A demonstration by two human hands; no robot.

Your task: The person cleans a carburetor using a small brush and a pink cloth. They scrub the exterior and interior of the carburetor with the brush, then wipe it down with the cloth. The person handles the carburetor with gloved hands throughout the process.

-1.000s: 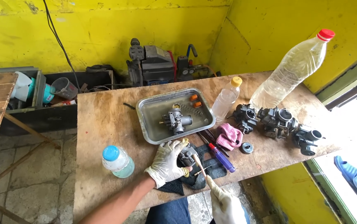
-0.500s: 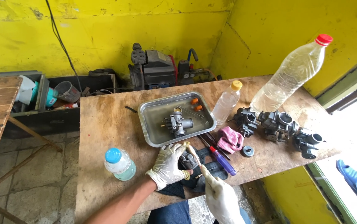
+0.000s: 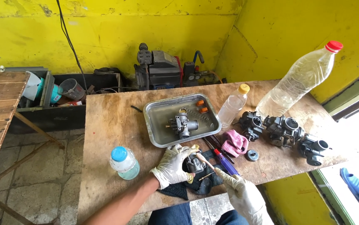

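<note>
My left hand (image 3: 172,166), in a white glove, grips a dark metal carburetor (image 3: 194,163) on a black cloth (image 3: 204,185) near the front edge of the wooden table (image 3: 108,125). My gloved right hand (image 3: 240,191) holds a thin wooden-handled brush (image 3: 205,162) with its tip against the carburetor. Just behind them a metal tray (image 3: 158,114) holds another carburetor (image 3: 182,125) and two small orange parts (image 3: 201,106).
Purple-handled screwdriver (image 3: 224,163), pink rag (image 3: 234,142) and round cap (image 3: 252,156) lie right of my hands. Three dark carburetors (image 3: 283,131) sit further right. Blue-capped bottle (image 3: 123,163) stands left; yellow-capped bottle (image 3: 233,106) and big red-capped bottle (image 3: 300,79) behind. A compressor (image 3: 158,68) against the wall.
My right hand has come up further over the table edge and the brush now lies flatter, its tip on the carburetor. The view has shifted slightly; my left hand keeps its hold.
</note>
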